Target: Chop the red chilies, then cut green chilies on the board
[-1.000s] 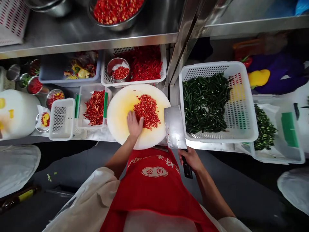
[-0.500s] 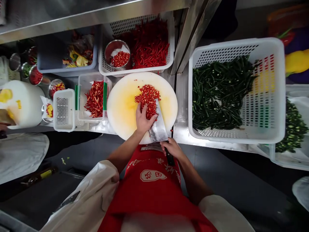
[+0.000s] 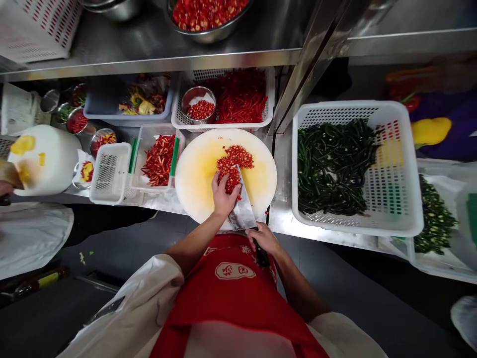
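A round white cutting board (image 3: pixel 194 174) with yellow stains lies in front of me, bearing a heap of chopped red chillies (image 3: pixel 238 158). My left hand (image 3: pixel 224 196) rests on the near part of the heap, its fingers spread and touching the pieces. My right hand (image 3: pixel 264 238) is closed around the black handle of a cleaver (image 3: pixel 244 211). The wide blade lies nearly flat beside my left hand, its tip among the chilli pieces. Some pieces are hidden beneath my left fingers.
A white basket of green chillies (image 3: pixel 331 169) stands right. Behind the board is a basket of red chillies (image 3: pixel 242 97); left is a tub of them (image 3: pixel 159 161). A metal shelf edge (image 3: pixel 149 64) crosses above. Another person's hand (image 3: pixel 5 189) is far left.
The view has tilted up, so the scene sits lower and more of the shelf shows, with a bowl of chopped chillies. Both hands keep nearly the same place on the board and cleaver.
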`<control>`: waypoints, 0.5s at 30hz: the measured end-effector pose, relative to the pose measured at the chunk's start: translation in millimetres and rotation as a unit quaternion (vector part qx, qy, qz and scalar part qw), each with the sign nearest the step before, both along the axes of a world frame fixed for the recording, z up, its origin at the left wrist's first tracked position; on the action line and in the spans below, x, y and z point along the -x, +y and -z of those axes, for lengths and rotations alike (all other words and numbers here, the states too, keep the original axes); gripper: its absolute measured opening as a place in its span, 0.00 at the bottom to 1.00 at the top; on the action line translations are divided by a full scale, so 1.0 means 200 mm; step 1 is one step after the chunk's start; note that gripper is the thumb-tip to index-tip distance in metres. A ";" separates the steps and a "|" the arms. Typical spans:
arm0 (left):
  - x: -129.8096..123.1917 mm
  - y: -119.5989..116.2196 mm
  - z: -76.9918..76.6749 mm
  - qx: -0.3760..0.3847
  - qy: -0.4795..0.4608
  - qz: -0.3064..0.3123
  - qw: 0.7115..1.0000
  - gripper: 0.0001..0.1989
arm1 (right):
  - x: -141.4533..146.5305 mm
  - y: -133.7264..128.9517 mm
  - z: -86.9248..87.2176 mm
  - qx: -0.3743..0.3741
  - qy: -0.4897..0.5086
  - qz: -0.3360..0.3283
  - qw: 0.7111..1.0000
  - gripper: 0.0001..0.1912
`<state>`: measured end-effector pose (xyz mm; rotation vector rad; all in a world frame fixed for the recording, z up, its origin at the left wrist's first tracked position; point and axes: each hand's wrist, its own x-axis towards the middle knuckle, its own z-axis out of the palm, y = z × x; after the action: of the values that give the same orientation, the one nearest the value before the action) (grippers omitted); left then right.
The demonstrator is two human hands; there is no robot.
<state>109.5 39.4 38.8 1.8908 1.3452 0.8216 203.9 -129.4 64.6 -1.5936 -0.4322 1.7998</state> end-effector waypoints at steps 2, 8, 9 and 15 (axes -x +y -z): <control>-0.01 0.03 -0.05 -0.004 -0.009 0.004 1.000 0.24 | 0.00 0.02 -0.03 -0.006 -0.004 0.002 1.000 0.12; -0.03 0.30 -0.16 -0.024 -0.004 0.014 1.000 0.23 | 0.02 0.27 -0.09 -0.005 0.017 0.050 0.999 0.10; -0.03 0.37 -0.17 -0.026 -0.002 0.015 1.000 0.23 | 0.03 0.34 -0.09 0.000 0.025 0.057 0.998 0.09; -0.06 0.94 -0.18 -0.048 0.017 0.006 0.999 0.22 | 0.01 0.90 -0.11 0.000 0.056 0.090 0.994 0.08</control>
<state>121.5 226.7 74.0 1.9939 1.3350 0.8659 201.0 51.6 86.4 -1.4738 -0.2301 1.7399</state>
